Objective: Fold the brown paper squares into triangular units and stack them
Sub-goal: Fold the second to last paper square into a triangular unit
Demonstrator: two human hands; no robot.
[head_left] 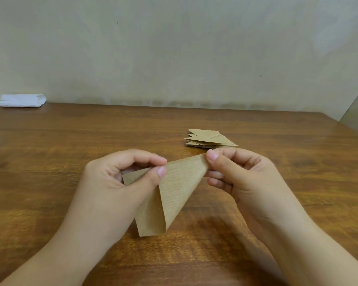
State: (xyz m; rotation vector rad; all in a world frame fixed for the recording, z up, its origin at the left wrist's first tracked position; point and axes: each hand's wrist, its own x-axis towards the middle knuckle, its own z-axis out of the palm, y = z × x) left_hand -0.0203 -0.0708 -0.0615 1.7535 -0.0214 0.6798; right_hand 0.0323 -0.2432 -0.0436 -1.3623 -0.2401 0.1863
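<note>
From the head camera, I hold 1 piece of brown paper up above the wooden surface, near the middle of the scene and close to me. The paper is partly folded: it forms a rough triangle with its wide edge on top, running between my hands, and its narrow end hanging down toward me. A second layer shows along the lower left side, where a flap hangs a little apart from the front layer.

My left hand has its grip pressed together on the paper's upper left part, thumb on the near face and the bent fingers behind it. My right hand pinches the upper right corner, thumb tip on top of the edge, the other fingers curled beneath. Both forearms reach in from the near edge of the view.

Farther away and to the right, just beyond my right hand, a stack of folded paper triangles lies flat on the surface. Their points fan out to the left, and the top 1 carries some print that I cannot read.

In the far left corner of the surface, against the pale wall, lies a folded white cloth, well apart from everything else.
</note>
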